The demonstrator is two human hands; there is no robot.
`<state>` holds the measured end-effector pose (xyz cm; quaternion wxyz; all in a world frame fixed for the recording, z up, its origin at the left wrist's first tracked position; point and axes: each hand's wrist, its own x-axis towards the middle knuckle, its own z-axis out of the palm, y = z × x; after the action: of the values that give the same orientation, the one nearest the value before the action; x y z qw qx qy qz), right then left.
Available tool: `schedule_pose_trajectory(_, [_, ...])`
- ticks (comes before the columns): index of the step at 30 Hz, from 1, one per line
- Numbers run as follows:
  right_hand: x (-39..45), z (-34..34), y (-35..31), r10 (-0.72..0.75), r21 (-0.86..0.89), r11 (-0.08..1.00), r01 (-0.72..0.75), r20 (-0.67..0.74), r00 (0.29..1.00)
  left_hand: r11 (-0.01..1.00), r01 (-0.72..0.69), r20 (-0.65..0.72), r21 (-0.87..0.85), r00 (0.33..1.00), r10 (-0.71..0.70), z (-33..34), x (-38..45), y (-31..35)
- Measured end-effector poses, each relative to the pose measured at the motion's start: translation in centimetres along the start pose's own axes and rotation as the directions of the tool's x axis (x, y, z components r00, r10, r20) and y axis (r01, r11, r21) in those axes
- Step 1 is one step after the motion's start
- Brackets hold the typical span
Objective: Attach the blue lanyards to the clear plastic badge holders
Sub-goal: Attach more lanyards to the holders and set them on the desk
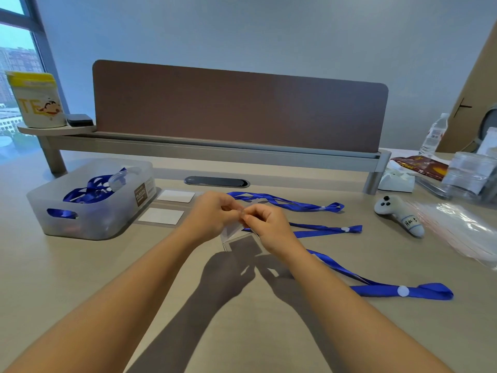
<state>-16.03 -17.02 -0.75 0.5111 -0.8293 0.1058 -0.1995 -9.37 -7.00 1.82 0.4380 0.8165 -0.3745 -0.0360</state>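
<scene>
My left hand and my right hand meet above the middle of the desk, fingertips pinched together at the top of a clear badge holder that hangs tilted below them. A blue lanyard runs from under my right hand out to the right across the desk. Whether its clip sits in the holder's slot is hidden by my fingers. Two more blue lanyards lie behind my hands. Two clear badge holders with white cards lie flat to the left.
A translucent bin at the left holds more blue lanyards. A small grey plush toy and a crinkled plastic bag lie at the right. A brown divider panel stands along the desk's back.
</scene>
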Motion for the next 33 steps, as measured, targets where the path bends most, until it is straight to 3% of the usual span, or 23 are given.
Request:
schedule_pose_trajectory(7, [0.5, 0.3, -0.5, -0.025, -0.061, 0.998, 0.027, 0.032, 0.999, 1.0, 0.006, -0.031, -0.024, 0.999, -0.007, -0.3, -0.1, -0.9])
schedule_pose_trajectory(12, [0.7, -0.9, -1.4, 0.082, 0.059, 0.994, -0.095, 0.192, 0.978, 0.964, 0.125, 0.261, -0.234, 0.963, -0.062, -2.6, -0.1, -0.9])
schedule_pose_trajectory(14, [0.7, -1.4, -1.3, 0.116, 0.126, 0.981, -0.147, 0.228, 0.967, 0.962, 0.168, 0.365, -0.213, 0.927, -0.081, -3.0, -0.1, -1.4])
schedule_pose_trajectory(22, [0.6, -1.9, -1.1, 0.156, 0.269, 0.931, -0.248, 0.32, 0.934, 0.967, 0.133, 0.441, -0.218, 0.897, -0.024, -1.5, 0.0, -2.2])
schedule_pose_trajectory(26, [0.7, -2.0, -0.7, 0.199, 0.084, 0.968, -0.235, 0.312, 0.929, 0.988, 0.061, 0.397, -0.141, 0.918, 0.0, -1.0, -0.3, -2.9])
schedule_pose_trajectory(29, [0.6, -1.8, 0.0, 0.275, -0.201, 0.952, -0.232, 0.222, 0.935, 0.985, -0.011, 0.412, 0.172, 0.909, -0.062, -1.1, -0.6, -5.0])
schedule_pose_trajectory(33, [-0.3, -0.8, 1.5, 0.311, -0.526, 0.827, -0.201, 0.13, 0.942, 0.851, -0.066, 0.397, 0.521, 0.901, -0.174, -1.0, -1.8, -8.0])
